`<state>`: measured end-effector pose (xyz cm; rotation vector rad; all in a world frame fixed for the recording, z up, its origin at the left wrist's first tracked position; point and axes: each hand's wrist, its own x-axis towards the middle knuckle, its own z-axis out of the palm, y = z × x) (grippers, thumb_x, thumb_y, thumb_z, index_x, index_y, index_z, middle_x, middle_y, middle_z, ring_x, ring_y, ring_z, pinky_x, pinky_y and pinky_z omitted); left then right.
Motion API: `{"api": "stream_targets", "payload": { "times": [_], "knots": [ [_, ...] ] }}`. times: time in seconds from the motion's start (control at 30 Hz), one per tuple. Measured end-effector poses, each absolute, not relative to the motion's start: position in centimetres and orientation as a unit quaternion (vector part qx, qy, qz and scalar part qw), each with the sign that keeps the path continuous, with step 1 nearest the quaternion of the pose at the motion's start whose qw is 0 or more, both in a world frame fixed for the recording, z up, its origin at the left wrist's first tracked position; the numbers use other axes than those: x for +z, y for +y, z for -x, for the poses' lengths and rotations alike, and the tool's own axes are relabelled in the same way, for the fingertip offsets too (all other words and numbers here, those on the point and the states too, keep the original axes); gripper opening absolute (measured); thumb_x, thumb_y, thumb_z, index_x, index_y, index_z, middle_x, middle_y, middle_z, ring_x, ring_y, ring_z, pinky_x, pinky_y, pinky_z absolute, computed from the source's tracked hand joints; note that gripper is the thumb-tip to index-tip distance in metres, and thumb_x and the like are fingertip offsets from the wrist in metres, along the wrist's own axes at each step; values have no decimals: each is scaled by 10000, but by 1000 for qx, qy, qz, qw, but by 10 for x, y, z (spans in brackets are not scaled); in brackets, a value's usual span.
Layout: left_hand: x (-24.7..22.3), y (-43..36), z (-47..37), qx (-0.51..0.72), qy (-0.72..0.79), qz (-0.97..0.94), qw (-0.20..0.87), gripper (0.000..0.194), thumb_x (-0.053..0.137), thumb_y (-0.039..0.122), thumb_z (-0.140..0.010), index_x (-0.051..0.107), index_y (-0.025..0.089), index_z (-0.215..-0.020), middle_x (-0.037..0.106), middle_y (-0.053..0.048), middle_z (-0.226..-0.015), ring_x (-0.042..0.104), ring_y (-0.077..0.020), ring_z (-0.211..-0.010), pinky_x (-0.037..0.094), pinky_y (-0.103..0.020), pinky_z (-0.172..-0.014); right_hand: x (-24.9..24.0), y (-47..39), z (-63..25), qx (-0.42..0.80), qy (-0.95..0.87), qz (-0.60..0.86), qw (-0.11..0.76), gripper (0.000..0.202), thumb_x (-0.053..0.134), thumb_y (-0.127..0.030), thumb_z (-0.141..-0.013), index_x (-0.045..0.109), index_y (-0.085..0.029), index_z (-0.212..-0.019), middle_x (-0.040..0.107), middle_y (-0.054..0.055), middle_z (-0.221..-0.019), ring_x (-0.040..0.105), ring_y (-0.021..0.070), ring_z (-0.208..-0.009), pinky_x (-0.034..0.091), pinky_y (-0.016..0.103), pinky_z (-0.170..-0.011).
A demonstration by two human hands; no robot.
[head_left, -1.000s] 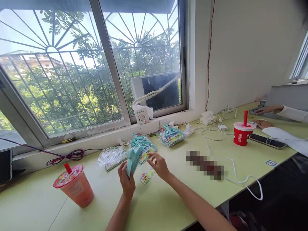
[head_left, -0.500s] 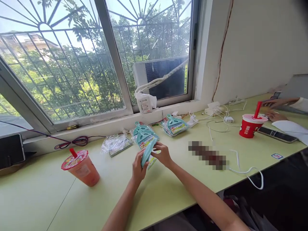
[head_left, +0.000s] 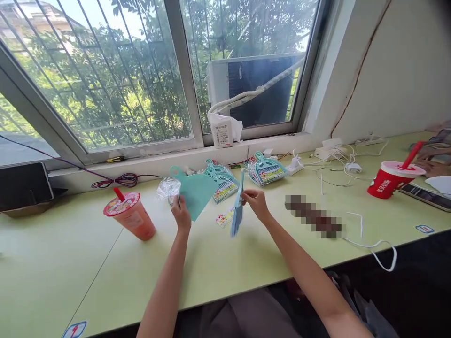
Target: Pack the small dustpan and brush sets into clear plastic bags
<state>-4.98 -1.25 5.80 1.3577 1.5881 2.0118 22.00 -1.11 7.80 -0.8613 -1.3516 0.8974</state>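
My left hand [head_left: 182, 215] is closed on the edge of a teal dustpan [head_left: 198, 191], held tilted above the table. Between the fingers of my right hand [head_left: 256, 203] is a small brush [head_left: 237, 211], upright with its blue bristles pointing down. Dustpan and brush are apart. A printed card [head_left: 224, 218] lies on the table between them. Just behind, packaged dustpan-and-brush sets [head_left: 221, 183] lie in a pile, and a second pile of packaged sets [head_left: 265, 169] is to the right. Crumpled clear plastic wrapping [head_left: 167, 188] shows partly behind the dustpan.
A pink drink cup [head_left: 132, 216] with a red straw stands left, near a dark tablet [head_left: 24, 188]. At right are a red cup [head_left: 391, 180], white cables [head_left: 384, 258], a phone [head_left: 430, 197] and another person's hands [head_left: 437, 159]. A tissue pack [head_left: 223, 134] sits on the sill.
My hands have moved apart. The dustpan and brush, earlier held together, are now separate, one in each hand. The card now lies on the table. The view has shifted.
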Motion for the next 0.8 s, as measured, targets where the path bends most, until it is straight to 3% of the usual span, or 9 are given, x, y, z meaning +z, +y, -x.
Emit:
{"api": "stream_targets", "payload": {
  "times": [0.13,0.3,0.47,0.63,0.7,0.8],
  "knots": [
    [56,-12,36,656,488,-512,264,471,536,665,-771,565,195,-800,519,-4,-741,495,-168,-759,389,-262,-683,65,-16,-212,247,-638,437,583,329,713,-505,-717,691,-186,-635,641,28,-581,559,162,-489,426,293,-521],
    [58,-25,4,534,403,-595,445,537,548,645,-783,606,168,-1023,626,-54,-919,569,-201,-845,446,-287,-731,63,-23,-210,49,-703,481,522,299,663,-452,-790,684,-192,-643,682,47,-663,588,169,-567,412,291,-595],
    [59,-40,-23,480,388,-671,411,538,660,505,-762,519,194,-1178,633,-44,-979,572,-189,-873,435,-278,-758,59,-19,-209,3,-736,485,471,232,643,-394,-807,701,-191,-710,696,67,-724,618,191,-631,437,288,-621],
    [51,-33,-23,491,418,-669,369,377,579,448,-831,532,203,-1114,610,-19,-912,543,-177,-843,408,-282,-757,62,-21,-209,43,-751,447,484,189,573,-308,-851,719,-194,-813,709,37,-738,588,153,-536,473,284,-638],
    [46,-27,-16,513,433,-643,370,327,564,458,-835,555,206,-1044,590,-10,-877,534,-177,-840,402,-285,-764,66,-22,-213,21,-735,449,508,202,550,-314,-876,721,-210,-900,726,49,-870,634,169,-651,490,289,-700],
    [40,-19,-7,546,450,-593,383,308,567,486,-824,569,213,-967,574,-3,-852,532,-179,-838,401,-293,-782,69,-16,-221,4,-704,471,531,321,620,-405,-844,672,-240,-1114,676,70,-1145,626,236,-1000,493,333,-834]
  ]
}}
